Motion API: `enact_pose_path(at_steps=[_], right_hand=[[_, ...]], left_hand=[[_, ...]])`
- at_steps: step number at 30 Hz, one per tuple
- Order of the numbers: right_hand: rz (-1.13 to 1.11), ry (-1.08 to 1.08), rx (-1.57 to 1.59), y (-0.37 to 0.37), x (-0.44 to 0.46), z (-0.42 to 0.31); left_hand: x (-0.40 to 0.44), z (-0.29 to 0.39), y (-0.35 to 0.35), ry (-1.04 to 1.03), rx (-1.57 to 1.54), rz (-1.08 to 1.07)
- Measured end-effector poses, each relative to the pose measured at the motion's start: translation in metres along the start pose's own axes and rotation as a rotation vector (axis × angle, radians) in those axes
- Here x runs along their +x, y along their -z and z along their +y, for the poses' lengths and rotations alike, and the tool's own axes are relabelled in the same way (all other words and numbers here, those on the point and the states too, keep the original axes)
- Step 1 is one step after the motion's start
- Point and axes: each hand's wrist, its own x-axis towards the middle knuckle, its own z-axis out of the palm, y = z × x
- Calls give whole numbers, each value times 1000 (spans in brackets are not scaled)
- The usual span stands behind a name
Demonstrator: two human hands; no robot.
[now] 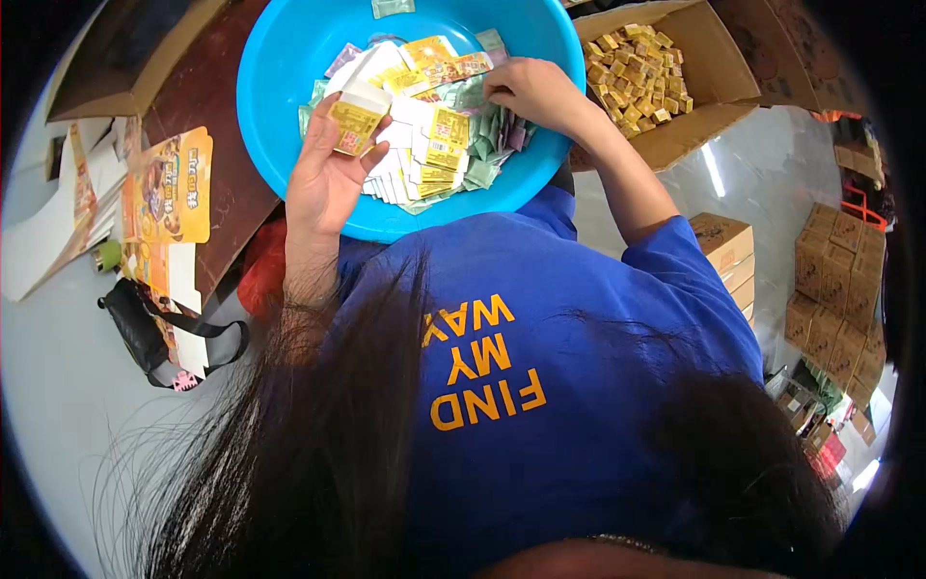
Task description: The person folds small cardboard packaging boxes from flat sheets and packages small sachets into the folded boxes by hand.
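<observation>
A small yellow box (357, 124) with a white flap raised is held in my left hand (330, 179), over the left part of a blue basin (260, 106). My right hand (540, 95) is at the basin's right side, its fingers bent together over green sachets (497, 135); whether it pinches one is hidden. Flat yellow-and-white cartons (446, 135) lie stacked in the middle of the basin, between the hands. More green and purple sachets lie around and under them.
A cardboard box (719, 58) of small yellow boxes (641, 77) stands right of the basin. Printed yellow card (174, 188) and a black bag (133, 323) lie at left. Stacked cartons (834, 280) stand at far right, others (725, 246) beside my right elbow.
</observation>
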Motion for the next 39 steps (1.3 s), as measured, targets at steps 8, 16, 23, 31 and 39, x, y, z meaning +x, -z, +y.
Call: enact_pose_path(at_steps=[8,16,23,31,39], right_hand=[[169,69,197,11,-13,-5],[458,326,1128,35,-11,-79],[674,323,202,22,3,-122],[318,42,1371,-4,-6,-113],[173,63,1470,3,6,-112]], left_hand=[[7,-9,0,-80,126,118],[8,-17,-6,54,53,218],[4,-28,-9,72,78,52],[1,-23,-21,71,85,196],[-1,-33,-21,-49,576,128]])
